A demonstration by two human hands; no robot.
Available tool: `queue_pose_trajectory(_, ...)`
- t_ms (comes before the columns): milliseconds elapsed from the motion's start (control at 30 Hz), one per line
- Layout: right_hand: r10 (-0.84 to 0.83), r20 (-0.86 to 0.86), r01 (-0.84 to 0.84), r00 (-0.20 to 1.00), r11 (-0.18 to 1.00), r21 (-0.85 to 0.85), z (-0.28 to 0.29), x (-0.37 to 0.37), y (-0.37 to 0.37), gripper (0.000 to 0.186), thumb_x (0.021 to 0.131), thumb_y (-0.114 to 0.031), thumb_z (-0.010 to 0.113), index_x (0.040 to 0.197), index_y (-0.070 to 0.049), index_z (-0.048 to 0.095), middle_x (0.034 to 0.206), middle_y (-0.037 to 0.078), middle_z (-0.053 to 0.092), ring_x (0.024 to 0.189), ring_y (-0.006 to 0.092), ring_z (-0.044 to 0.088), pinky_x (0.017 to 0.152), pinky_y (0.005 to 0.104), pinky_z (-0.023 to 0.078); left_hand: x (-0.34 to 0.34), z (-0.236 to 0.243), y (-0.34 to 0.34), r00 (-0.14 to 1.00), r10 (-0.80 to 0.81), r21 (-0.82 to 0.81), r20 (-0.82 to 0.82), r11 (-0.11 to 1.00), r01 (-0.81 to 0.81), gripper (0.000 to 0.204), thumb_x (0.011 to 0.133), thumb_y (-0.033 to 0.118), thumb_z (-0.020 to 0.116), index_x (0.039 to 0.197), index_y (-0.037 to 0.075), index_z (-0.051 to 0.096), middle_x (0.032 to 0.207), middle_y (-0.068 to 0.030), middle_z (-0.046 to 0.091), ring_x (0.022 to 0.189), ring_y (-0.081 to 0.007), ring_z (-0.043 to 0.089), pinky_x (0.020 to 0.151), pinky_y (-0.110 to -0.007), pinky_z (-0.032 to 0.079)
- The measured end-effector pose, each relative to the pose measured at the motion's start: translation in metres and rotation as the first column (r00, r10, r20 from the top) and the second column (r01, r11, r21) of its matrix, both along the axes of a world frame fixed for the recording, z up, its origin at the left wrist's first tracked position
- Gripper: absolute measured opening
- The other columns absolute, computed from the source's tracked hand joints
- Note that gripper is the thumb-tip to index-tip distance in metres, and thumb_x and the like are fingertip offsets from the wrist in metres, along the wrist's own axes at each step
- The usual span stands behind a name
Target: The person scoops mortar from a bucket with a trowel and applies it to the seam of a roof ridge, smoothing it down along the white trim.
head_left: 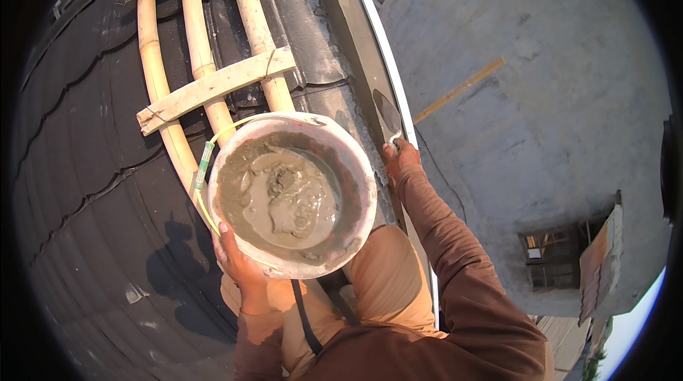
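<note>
A whitish round bucket stands in front of me, with wet grey mortar inside. Its wire handle with a green grip hangs at the left of the rim. My left hand grips the bucket's near-left edge, thumb up at the rim. To the right, my right hand is closed around the handle of a trowel. The trowel's blade lies against the grey plastered strip along the roof's edge; whether it presses there I cannot tell.
Dark roof tiles slope away on the left. A ladder of bamboo poles with wooden crosspieces lies over them, running up to the bucket. Beyond the white edge at right rises a grey wall with a window opening.
</note>
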State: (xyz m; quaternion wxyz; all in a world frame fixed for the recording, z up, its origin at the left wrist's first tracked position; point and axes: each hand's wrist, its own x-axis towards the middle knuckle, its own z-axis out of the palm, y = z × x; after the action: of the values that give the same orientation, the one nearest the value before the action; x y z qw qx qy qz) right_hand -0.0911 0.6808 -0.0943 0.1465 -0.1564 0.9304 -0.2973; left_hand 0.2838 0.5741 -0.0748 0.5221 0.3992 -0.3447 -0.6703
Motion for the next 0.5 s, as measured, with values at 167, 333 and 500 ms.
queue_pose_trajectory(167,0.031,0.217,-0.074,0.976,0.979,0.191,-0.015,0.008,0.037,0.039,0.098,-0.027,0.067,0.127,-0.001,0.067,0.091,0.018,0.075,0.07,0.024,0.073,0.067,0.0384,0.057,-0.006,0.0,0.004,0.996,0.027,0.098,-0.09,0.995,-0.018,0.058,0.108,0.038,0.052,0.146,-0.006,0.047,0.139,-0.0155,0.056,0.125,-0.0218,0.056,0.106,-0.034,0.043)
queue_pose_trajectory(333,-0.041,0.225,0.044,0.974,0.999,-0.008,-0.031,0.014,0.014,0.039,0.097,-0.021,0.065,0.13,-0.001,0.065,0.089,0.017,0.073,0.065,0.022,0.068,0.06,0.0379,0.053,0.001,-0.011,-0.001,0.998,0.001,-0.028,0.064,1.0,0.001,0.057,0.108,0.036,0.05,0.146,-0.006,0.047,0.142,-0.0147,0.055,0.127,-0.0214,0.055,0.107,-0.035,0.042)
queue_pose_trajectory(500,-0.032,0.108,0.015,0.994,0.987,0.163,-0.079,0.0,0.048,0.036,0.099,-0.02,0.066,0.128,0.0,0.066,0.089,0.014,0.073,0.069,0.0212,0.068,0.066,0.0391,0.053,-0.001,-0.001,0.001,0.984,-0.024,-0.13,0.179,0.99,0.048,0.056,0.109,0.035,0.049,0.147,-0.005,0.047,0.145,-0.014,0.054,0.13,-0.0214,0.053,0.108,-0.035,0.041)
